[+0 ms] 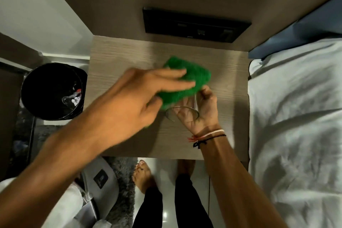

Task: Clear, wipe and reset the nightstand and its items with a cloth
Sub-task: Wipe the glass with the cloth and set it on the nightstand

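Observation:
A green fluffy cloth (192, 77) is held over the middle of the light wood nightstand top (118, 57). My left hand (137, 96) lies on the cloth, fingers stretched across it and blurred. My right hand (199, 109) grips a clear drinking glass (182, 114), whose rim shows as a thin ring in front of the palm. The cloth presses against the far end of the glass. The glass body is almost see-through and partly hidden by my fingers.
A black bin (53, 90) with a liner and some rubbish stands on the floor left of the nightstand. A bed with pale sheets (296, 126) borders it on the right. A dark socket panel (196, 24) sits on the wall behind. Bare feet and a grey rug lie below.

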### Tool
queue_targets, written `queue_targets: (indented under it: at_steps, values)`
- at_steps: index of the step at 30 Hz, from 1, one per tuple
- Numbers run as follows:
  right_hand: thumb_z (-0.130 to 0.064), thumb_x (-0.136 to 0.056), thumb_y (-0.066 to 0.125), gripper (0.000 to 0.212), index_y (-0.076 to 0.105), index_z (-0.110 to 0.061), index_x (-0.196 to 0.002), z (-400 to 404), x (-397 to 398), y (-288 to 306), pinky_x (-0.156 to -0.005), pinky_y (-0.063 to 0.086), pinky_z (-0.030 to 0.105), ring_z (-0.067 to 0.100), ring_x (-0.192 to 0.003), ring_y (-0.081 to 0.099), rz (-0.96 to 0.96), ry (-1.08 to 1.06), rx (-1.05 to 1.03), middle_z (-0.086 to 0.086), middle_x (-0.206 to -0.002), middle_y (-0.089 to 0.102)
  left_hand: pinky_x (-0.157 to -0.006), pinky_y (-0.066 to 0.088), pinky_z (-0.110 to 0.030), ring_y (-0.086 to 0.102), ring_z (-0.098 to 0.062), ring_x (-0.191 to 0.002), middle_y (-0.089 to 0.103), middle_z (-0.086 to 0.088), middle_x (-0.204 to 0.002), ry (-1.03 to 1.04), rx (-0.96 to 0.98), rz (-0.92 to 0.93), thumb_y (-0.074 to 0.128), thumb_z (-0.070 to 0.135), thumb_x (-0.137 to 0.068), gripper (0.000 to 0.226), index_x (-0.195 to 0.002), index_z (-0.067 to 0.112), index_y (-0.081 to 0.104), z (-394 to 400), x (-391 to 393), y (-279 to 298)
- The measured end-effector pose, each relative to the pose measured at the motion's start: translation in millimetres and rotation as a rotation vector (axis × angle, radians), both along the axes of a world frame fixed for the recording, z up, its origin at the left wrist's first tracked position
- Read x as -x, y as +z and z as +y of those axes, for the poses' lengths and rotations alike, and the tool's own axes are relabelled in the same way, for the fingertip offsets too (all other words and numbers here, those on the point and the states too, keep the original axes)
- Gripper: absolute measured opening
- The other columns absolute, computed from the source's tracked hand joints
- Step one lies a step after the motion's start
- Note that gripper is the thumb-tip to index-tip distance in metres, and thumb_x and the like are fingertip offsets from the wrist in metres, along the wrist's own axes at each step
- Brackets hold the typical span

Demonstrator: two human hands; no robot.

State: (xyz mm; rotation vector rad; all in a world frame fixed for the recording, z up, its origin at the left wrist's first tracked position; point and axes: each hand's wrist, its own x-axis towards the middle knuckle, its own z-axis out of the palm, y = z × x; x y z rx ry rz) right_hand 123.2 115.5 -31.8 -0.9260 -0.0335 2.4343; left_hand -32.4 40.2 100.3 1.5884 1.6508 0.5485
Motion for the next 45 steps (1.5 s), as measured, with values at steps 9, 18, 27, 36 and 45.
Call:
queue_targets:
  at_steps: [9,18,27,36,45]
  values:
    - [-0.051,-0.089,0.054,0.053,0.068,-0.011,-0.120,-4,0,0,-0.091,0.059,0.034,0.023,-0.103,0.070,-0.023,-0.157,-0.055,0.010,-0.112,0.072,-0.122,0.030,-0.042,0.023,-0.018,-0.150,0.028,0.008,-0.161,-0.002,0.028,0.176,0.052,-0.008,-0.089,0.069,-0.142,0.034,0.044,20,-45,-22]
    - [-0.035,-0.078,0.071,0.045,0.066,-0.009,-0.114,-12,-19,8,-0.081,0.062,0.039,0.027,-0.101,0.065,0.055,-0.020,-0.070,0.014,-0.115,0.064,-0.089,0.010,0.003,0.016,0.028,-0.108,0.052,0.001,-0.146,-0.063,-0.092,0.072,0.057,-0.013,-0.078,0.064,-0.127,0.027,0.065,-7,-15,2]
    - [-0.056,-0.101,0.033,0.059,0.067,-0.010,-0.116,5,-24,9,-0.089,0.060,0.036,0.023,-0.095,0.072,-0.173,-0.101,-0.022,0.012,-0.103,0.074,-0.123,0.027,-0.033,0.025,-0.005,-0.148,0.029,0.015,-0.158,-0.154,0.063,0.135,0.049,-0.009,-0.089,0.067,-0.138,0.037,0.048,18,-43,-18]
    - [-0.017,-0.084,0.079,0.024,0.067,-0.006,-0.101,79,-74,12,-0.082,0.062,0.040,0.017,-0.075,0.069,-0.664,-0.525,-0.165,0.008,-0.081,0.071,-0.079,0.031,-0.015,0.027,0.038,-0.106,0.038,0.023,-0.152,-0.256,0.178,-0.079,0.049,-0.010,-0.088,0.070,-0.132,0.044,0.056,1,-28,-44]
    - [-0.015,-0.060,0.095,0.071,0.056,-0.004,-0.118,136,-79,-15,-0.093,0.053,0.018,0.017,-0.103,0.063,-1.318,-0.440,-0.942,0.016,-0.120,0.060,-0.099,0.019,-0.019,0.039,0.017,-0.127,0.030,0.029,-0.154,-0.146,0.152,-0.002,0.048,-0.011,-0.086,0.079,-0.135,0.051,0.048,12,-48,-64]
